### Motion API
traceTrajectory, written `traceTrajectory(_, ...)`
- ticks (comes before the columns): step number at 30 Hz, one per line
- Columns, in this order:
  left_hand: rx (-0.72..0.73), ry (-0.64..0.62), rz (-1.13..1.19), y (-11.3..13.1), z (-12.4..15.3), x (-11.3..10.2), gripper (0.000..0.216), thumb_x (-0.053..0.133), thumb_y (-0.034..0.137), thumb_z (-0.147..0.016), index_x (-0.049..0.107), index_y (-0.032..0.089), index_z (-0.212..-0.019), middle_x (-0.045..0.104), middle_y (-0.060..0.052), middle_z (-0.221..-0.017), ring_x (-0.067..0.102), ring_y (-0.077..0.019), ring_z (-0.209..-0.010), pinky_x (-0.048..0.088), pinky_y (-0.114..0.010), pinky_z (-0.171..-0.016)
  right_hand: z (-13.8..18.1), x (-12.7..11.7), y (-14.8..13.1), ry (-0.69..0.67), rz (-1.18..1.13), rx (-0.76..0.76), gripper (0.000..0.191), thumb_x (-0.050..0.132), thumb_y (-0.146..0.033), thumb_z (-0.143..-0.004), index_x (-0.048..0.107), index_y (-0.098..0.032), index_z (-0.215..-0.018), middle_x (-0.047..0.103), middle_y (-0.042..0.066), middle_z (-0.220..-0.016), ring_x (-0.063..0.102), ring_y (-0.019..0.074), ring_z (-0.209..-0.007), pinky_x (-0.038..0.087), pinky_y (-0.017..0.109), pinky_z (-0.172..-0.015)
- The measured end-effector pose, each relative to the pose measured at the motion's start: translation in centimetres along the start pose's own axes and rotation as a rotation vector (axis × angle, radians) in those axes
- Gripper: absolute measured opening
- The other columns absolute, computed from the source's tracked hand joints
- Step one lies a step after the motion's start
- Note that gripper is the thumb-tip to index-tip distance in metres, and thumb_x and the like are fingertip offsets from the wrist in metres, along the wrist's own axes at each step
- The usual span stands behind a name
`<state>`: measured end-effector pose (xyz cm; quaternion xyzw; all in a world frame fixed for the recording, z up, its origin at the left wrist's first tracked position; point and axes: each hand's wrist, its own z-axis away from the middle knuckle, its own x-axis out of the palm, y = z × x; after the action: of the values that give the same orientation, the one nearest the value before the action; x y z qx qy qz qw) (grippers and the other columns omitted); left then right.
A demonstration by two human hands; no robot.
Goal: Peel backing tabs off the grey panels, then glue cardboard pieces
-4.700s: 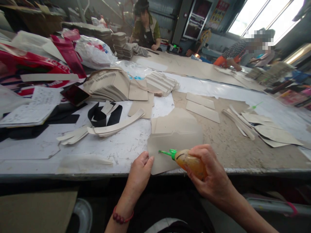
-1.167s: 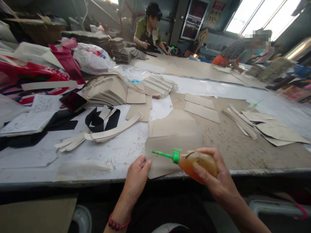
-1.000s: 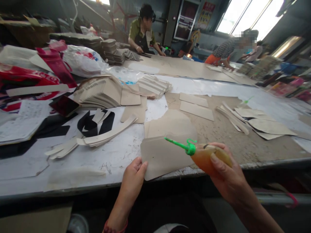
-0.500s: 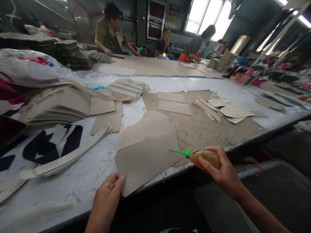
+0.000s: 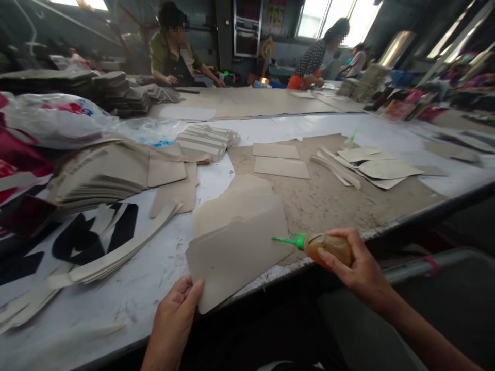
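My left hand (image 5: 174,314) is cut off at the wrist by the bottom edge of the view, and its thumb is hidden under the near corner of the beige cut piece (image 5: 235,252), so I see only my fingers lying flat along that corner, pinching it lightly at the table edge (image 5: 406,219). The piece lies at about 12 o'clock from that hand, on top of a few like pieces whose lower parts it covers. My right hand (image 5: 356,265) is closed around a squeeze bottle (image 5: 327,247) holding amber liquid; my palm hides the bottle's base, so I cannot tell how full it is. Its green nozzle (image 5: 286,240) points toward 9 o'clock, with the tip at the right edge of the piece; whether it touches I cannot tell. At 10 o'clock a fanned stack of cut pieces (image 5: 96,172) sits partly behind a loose one. At 1 o'clock more loose pieces (image 5: 371,167) overlap. Far off at 12 o'clock a co-worker (image 5: 172,49) bends over the table, blurred.
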<state>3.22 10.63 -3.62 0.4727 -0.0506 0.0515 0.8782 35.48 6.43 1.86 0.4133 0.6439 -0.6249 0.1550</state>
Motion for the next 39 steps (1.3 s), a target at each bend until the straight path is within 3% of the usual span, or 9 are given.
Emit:
traceTrajectory(5,-0.069,0.058,0.036,0.0,-0.2,0.1,0.045,0.074,0.041,-0.064,0.059,0.024,-0.103,0.073,0.0,-0.087,0.069,-0.0222,-0.076,0.054,-0.029,-0.06,-0.4,-0.1,0.0,0.052,0.051,-0.025,0.029,0.059,-0.038,-0.08,0.048,-0.023,-0.101,0.059,0.002,-0.088,0.058,0.0168,-0.075,0.049,0.028,-0.062)
traceTrajectory(11,-0.089,0.065,0.069,-0.3,-0.4,0.1,0.048,0.077,0.042,-0.061,0.058,0.024,-0.102,0.073,0.0,-0.091,0.068,-0.0229,-0.085,0.056,-0.028,-0.064,-0.8,0.6,-0.4,0.023,0.013,-0.078,0.027,0.057,-0.035,-0.082,0.045,-0.023,-0.104,0.058,0.004,-0.093,0.059,0.0187,-0.083,0.049,0.03,-0.066)
traceTrajectory(18,-0.07,0.074,0.051,-0.5,-0.6,-0.1,0.045,0.076,0.043,-0.062,0.061,0.023,-0.099,0.073,0.0,-0.085,0.069,-0.0228,-0.077,0.056,-0.03,-0.068,-0.6,0.5,-1.3,-0.065,0.001,-0.105,0.024,0.056,-0.032,-0.083,0.045,-0.023,-0.102,0.057,0.003,-0.092,0.059,0.0181,-0.083,0.049,0.029,-0.065)
traceTrajectory(30,-0.091,0.088,0.092,-0.4,-0.5,0.1,0.045,0.077,0.041,-0.061,0.061,0.025,-0.1,0.073,0.003,-0.079,0.069,-0.0218,-0.074,0.057,-0.03,-0.068,-1.0,0.0,-1.1,0.029,0.124,-0.279,0.024,0.058,-0.022,-0.081,0.045,-0.023,-0.101,0.048,0.004,-0.092,0.053,0.0183,-0.082,0.048,0.031,-0.071)
traceTrajectory(39,-0.077,0.056,0.1,-1.0,-1.2,-0.6,0.045,0.078,0.04,-0.063,0.059,0.026,-0.101,0.072,0.003,-0.073,0.069,-0.0226,-0.077,0.055,-0.032,-0.077,-1.1,0.4,-2.5,-0.044,0.038,-0.334,0.023,0.056,-0.017,-0.081,0.045,-0.023,-0.101,0.048,0.003,-0.092,0.054,0.0173,-0.083,0.049,0.029,-0.073)
